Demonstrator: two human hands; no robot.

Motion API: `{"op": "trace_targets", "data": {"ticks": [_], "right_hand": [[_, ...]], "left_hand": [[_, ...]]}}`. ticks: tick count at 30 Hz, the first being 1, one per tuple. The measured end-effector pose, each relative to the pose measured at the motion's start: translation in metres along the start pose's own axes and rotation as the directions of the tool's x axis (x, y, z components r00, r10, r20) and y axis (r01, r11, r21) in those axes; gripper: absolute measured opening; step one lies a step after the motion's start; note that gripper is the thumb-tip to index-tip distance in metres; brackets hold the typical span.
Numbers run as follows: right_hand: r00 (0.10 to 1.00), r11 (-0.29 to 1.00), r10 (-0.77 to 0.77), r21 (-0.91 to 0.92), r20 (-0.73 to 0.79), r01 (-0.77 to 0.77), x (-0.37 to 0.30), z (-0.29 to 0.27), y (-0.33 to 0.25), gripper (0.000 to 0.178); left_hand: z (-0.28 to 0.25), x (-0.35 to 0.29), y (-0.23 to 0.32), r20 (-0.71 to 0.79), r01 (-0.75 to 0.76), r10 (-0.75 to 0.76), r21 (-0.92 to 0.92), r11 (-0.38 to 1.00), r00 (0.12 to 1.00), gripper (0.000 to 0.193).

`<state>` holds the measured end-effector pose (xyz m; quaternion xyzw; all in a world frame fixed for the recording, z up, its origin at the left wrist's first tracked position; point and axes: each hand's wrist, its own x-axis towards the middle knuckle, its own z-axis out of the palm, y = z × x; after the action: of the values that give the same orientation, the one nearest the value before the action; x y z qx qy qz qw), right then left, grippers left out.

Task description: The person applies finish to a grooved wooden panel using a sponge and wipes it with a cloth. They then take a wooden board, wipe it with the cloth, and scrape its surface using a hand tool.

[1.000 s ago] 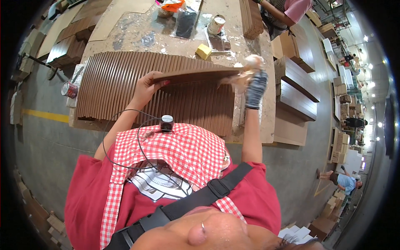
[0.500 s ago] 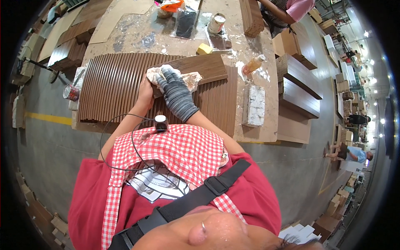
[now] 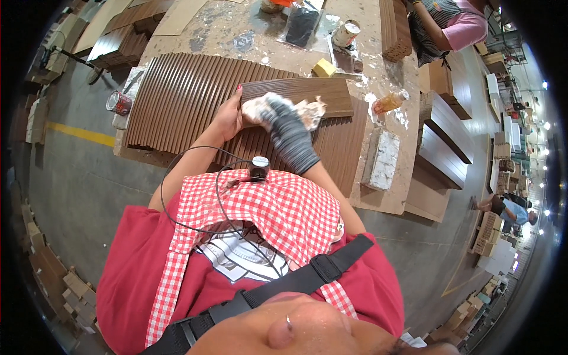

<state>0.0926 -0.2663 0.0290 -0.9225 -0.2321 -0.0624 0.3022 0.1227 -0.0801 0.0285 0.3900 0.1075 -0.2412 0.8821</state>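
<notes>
A brown wood-grain board (image 3: pixel 331 96) lies slanted on top of a row of narrow brown planks (image 3: pixel 177 97). My bare left hand (image 3: pixel 229 117) grips the board at its left end, thumb near the top corner. In my right hand (image 3: pixel 291 135), which wears a grey knit glove, is a crumpled white rag (image 3: pixel 256 111) with brownish stains. The rag presses against the board's near side, close to the left end. Motion blurs the gloved fingers a little.
On the paint-spotted worktable (image 3: pixel 228 41) are a yellow sponge (image 3: pixel 324 68), a white can (image 3: pixel 346 34), a bottle of amber liquid (image 3: pixel 390 102) and a white-smeared block (image 3: pixel 381 160). A red can (image 3: pixel 119 103) stands at left. A co-worker in pink (image 3: pixel 464 29) is at far right.
The view has shifted, so the table sits farther right in it. The rag has slid toward the board's near edge, uncovering its upper left corner. Both hands keep their hold.
</notes>
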Motion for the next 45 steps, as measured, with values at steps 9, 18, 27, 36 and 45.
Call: {"op": "trace_targets", "data": {"ticks": [9,18,27,36,45], "right_hand": [[0.8,0.849,0.523,0.092,-0.293,-0.521,-0.034,-0.085,0.121,0.027],[0.76,0.928,0.11,0.34,-0.64,0.152,-0.039,-0.086,0.042,0.038],[0.911,0.939,-0.343,-0.091,-0.229,0.33,-0.007,-0.061,-0.021,0.037],[0.877,0.908,-0.415,-0.044,-0.243,0.417,0.018,-0.067,-0.01,0.033],[0.892,0.911,-0.361,0.103,-0.274,0.4,0.023,-0.05,-0.011,0.032]], "left_hand": [[0.021,-0.007,-0.01,-0.34,-0.145,0.197,0.174,0.974,0.919,0.041],[0.048,-0.039,0.003,-0.263,0.033,-0.043,-0.042,0.999,0.964,0.026],[0.019,-0.039,-0.004,0.108,0.288,-0.271,-0.489,0.823,0.957,0.028],[0.008,-0.026,-0.011,0.082,0.331,-0.34,-0.522,0.786,0.937,0.023],[0.004,-0.06,0.005,-0.15,0.474,-0.45,0.251,0.844,0.881,0.044]]}}
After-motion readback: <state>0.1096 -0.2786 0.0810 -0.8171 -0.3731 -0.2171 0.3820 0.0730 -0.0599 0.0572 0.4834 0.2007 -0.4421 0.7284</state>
